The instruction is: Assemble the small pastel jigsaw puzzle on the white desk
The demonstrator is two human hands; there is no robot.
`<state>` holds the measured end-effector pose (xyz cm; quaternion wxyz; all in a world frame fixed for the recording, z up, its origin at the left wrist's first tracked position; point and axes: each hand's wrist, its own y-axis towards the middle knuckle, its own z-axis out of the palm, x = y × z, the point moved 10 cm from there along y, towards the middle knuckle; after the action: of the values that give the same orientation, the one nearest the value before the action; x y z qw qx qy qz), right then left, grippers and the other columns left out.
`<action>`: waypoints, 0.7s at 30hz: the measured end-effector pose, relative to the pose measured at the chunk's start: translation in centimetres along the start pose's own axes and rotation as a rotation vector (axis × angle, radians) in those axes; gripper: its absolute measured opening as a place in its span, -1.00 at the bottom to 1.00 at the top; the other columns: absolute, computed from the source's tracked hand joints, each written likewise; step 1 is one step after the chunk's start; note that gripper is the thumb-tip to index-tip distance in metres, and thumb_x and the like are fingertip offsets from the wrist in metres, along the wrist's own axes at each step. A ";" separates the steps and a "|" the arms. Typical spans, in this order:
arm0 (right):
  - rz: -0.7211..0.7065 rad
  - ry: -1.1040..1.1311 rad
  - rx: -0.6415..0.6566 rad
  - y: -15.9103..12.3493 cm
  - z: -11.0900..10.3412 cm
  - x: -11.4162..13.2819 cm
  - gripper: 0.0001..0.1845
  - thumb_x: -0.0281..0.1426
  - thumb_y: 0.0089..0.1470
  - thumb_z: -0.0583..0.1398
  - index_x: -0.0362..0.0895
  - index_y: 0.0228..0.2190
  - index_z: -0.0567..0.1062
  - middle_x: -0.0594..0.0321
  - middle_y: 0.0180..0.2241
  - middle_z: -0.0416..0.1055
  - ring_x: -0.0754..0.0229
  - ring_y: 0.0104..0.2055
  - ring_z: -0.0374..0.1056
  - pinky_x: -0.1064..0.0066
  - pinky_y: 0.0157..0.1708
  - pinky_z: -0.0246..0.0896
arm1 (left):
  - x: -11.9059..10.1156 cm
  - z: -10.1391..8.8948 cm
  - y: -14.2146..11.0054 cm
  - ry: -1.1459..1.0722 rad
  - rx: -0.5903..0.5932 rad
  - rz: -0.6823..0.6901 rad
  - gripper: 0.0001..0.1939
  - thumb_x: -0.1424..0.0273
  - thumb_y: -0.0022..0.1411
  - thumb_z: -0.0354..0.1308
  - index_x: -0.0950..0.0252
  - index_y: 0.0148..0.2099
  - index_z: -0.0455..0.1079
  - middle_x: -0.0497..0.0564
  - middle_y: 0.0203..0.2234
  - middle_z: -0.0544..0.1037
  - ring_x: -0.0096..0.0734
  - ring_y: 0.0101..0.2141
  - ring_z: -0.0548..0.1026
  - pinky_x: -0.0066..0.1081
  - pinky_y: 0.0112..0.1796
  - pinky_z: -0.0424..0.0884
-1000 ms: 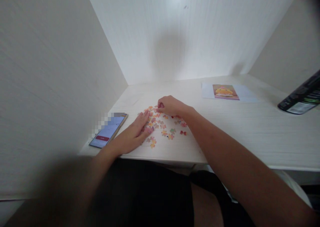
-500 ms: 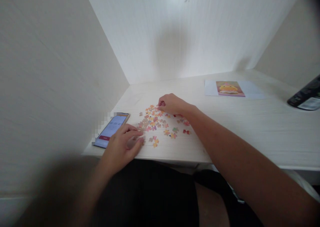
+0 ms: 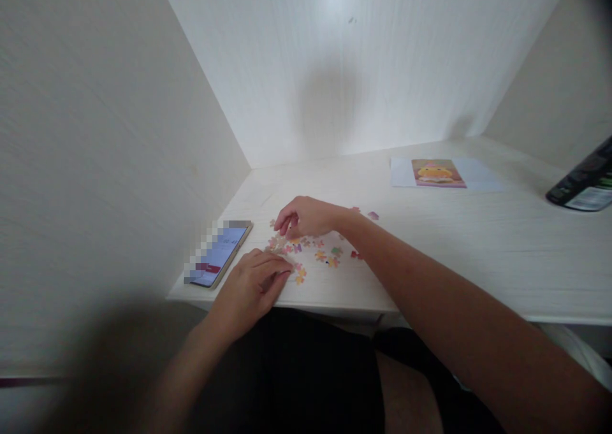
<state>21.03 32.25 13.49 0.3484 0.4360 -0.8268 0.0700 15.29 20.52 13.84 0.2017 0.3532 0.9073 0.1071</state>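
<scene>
Loose jigsaw puzzle pieces (image 3: 319, 255) in yellow, pink, purple, green and red lie in a spread on the white tabletop. My right hand (image 3: 308, 216) is over the far left of the pile, its curled fingers and thumb apart, hiding many pieces. Close to the front edge, my left hand (image 3: 255, 282) has thumb and index fingertips brought together at a small joined cluster of puzzle pieces (image 3: 300, 273). Those fingertips cover the cluster's left part.
A phone (image 3: 222, 252) with a lit screen lies left of my left hand, by the side wall. Farther back on the white desk (image 3: 459, 249) is a picture of a yellow character (image 3: 437, 173) on white paper. A dark bottle or can (image 3: 586, 182) stands at the far right.
My right hand has moved left and nearer over the pile, uncovering pink and purple pieces behind its wrist. My left hand has shifted right, and its fingertips have closed at the small cluster.
</scene>
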 end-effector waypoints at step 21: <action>0.019 -0.175 0.174 -0.2 2.1 1.6 -0.61 -0.51 -0.19 0.31 -0.16 -0.21 0.64 0.18 -0.30 0.61 0.27 -0.41 0.42 0.50 -0.47 0.17 | 1.0 0.2 0.0 -0.073 -0.016 -0.080 -0.92 0.37 0.33 0.19 0.11 -0.12 0.40 -0.19 -0.21 0.48 -0.41 -0.16 0.40 -0.32 -0.10 0.28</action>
<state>19.53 30.15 12.85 0.2352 0.4613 -0.8488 0.1063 14.69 21.27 13.37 0.2414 0.3188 0.9118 0.0932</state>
